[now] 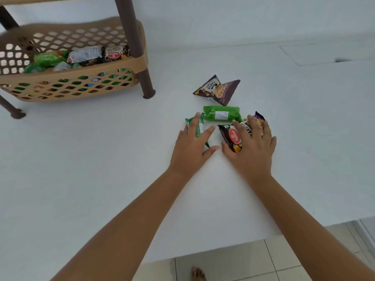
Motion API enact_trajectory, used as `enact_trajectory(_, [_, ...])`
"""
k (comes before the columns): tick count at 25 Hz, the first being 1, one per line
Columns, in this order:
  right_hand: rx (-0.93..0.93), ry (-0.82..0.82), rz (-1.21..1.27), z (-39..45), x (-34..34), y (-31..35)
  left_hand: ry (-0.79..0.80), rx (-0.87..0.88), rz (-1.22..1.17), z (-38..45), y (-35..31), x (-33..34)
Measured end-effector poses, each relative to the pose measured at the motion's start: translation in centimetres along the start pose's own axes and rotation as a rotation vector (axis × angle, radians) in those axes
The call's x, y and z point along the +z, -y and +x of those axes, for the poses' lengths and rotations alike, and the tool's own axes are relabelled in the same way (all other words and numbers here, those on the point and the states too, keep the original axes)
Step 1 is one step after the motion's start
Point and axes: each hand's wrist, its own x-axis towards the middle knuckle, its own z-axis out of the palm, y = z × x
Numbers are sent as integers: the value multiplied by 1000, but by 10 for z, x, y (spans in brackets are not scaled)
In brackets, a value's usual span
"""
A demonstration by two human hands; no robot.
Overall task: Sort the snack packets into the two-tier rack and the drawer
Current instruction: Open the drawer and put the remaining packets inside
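Covering most of the view, white counter (pixel 101 169) overhangs tiled floor (pixel 233 260).

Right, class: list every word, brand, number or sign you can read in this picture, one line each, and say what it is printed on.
"Haldiram's": red oval on the dark packet under the right hand.
"PEANUTS", partly covered: same packet.
"SALTED PEANUTS", partly legible: the dark peanut packet lying alone farther back.
Green packet: white label, too blurred.
Green packet under left hand: too blurred.
Packets in the rack basket: too blurred.
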Motion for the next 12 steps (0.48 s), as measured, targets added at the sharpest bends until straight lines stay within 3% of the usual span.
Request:
enact_trajectory(6, [23, -52, 45, -2, -3, 0, -80, -25, -99, -7, -3, -6])
enact_trajectory(12, [56, -51, 231, -29, -34, 27, -188, -115, -378, -67, 2, -28])
